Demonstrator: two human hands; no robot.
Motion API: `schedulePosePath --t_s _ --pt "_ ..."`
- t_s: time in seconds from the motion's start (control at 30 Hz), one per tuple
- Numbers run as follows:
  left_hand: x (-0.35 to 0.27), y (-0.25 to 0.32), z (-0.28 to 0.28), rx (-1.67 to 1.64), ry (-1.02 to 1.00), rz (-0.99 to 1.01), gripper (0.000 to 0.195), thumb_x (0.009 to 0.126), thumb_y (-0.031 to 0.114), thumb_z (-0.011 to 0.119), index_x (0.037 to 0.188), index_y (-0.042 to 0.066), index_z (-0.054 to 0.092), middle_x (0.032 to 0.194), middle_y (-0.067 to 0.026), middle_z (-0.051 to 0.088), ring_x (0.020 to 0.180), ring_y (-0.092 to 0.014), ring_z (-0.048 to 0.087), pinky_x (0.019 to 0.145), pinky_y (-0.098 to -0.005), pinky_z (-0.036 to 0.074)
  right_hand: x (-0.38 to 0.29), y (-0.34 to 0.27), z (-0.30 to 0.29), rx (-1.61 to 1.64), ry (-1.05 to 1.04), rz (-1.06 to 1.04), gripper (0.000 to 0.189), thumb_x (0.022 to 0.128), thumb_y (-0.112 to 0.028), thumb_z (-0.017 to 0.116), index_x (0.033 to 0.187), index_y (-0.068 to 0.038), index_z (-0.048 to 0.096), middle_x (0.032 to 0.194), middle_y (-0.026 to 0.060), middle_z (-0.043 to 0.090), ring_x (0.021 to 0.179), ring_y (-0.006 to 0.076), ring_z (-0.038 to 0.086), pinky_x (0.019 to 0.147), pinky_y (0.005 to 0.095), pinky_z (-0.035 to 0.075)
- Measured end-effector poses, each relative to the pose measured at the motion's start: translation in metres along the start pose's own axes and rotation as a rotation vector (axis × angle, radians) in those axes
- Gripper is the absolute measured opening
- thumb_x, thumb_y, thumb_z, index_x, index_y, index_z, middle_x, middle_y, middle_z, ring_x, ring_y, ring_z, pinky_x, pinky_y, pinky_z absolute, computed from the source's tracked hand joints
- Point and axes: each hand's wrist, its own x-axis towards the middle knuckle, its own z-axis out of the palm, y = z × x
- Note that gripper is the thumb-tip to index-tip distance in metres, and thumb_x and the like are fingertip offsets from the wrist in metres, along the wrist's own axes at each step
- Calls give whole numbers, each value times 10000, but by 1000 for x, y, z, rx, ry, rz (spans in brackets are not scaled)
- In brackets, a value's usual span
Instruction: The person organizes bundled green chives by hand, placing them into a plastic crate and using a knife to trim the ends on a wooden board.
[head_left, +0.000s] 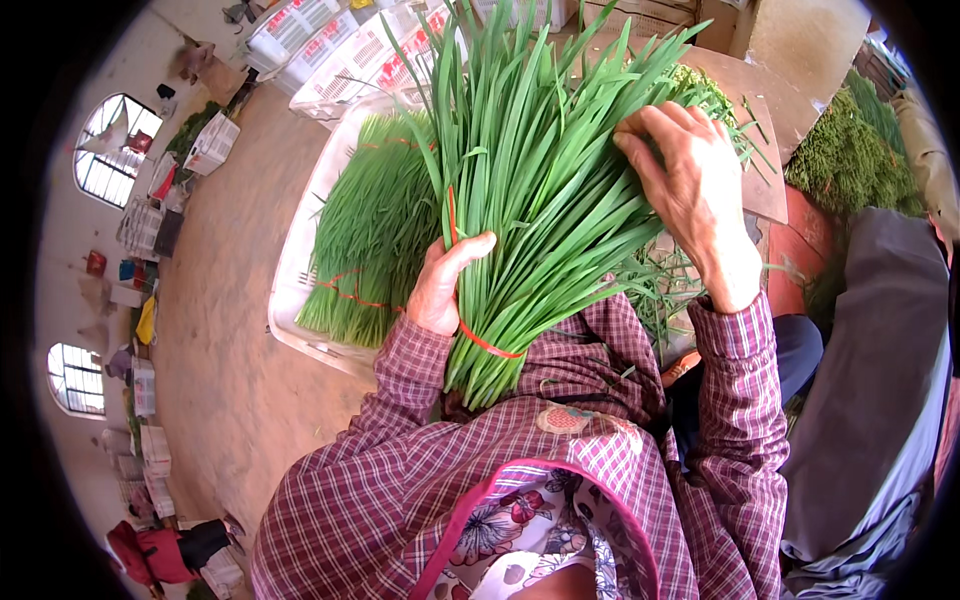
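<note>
My left hand (448, 281) grips a large bundle of green garlic chives (517, 195) from its left side, thumb across the front. An orange-red tie (491, 346) circles the bundle near the cut ends, which point toward my lap. The long leaves fan outward, away from me. At the right edge of the leaves is my right hand (682, 169), fingers curled and thumb near the index fingertip. Whether a leaf is pinched there is unclear. Left of the bundle, a white plastic crate (300, 244) holds more chives (375, 232) bound with red ties.
Stacked white crates (360, 67) stand beyond. A wooden board (757, 120) carries loose greens behind my right hand. Loose trimmings (660, 289) lie below it. A heap of green stalks (855, 150) and a dark cloth (877, 360) are at right. A person in red (161, 551) is at far left.
</note>
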Motion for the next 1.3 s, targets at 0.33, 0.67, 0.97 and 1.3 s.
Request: schedulePosePath --t_s 0.33,0.67,0.97,1.3 --pt "4 -7 -17 -92 -19 -111 381 827 113 679 1193 43 599 1054 -56 667 924 -178 652 822 -353 544 -2 2 10 133 -157 125 134 827 -164 671 904 -73 610 834 60 674 849 257 643 783 393 470" --pt "5 -8 -18 -104 -19 -106 374 828 109 675 1188 45 599 1054 -56 664 919 -178 652 816 -346 544 -1 6 10 312 -182 136 151 854 -177 629 866 -27 646 838 144 660 767 344 638 699 416 503" --pt "6 -8 -18 -87 -14 -90 365 842 114 664 1190 34 592 1052 -66 661 924 -178 651 813 -345 548 -1 2 21 213 -155 92 157 853 -190 625 837 -34 634 805 131 651 759 315 639 687 408 503" --pt "17 19 -9 -244 -121 -122 325 869 173 655 1161 37 613 1076 -68 671 942 -190 651 847 -364 543 0 26 -16 449 436 369 491 926 -373 625 1277 -39 543 1131 179 647 1018 223 625 859 356 515"
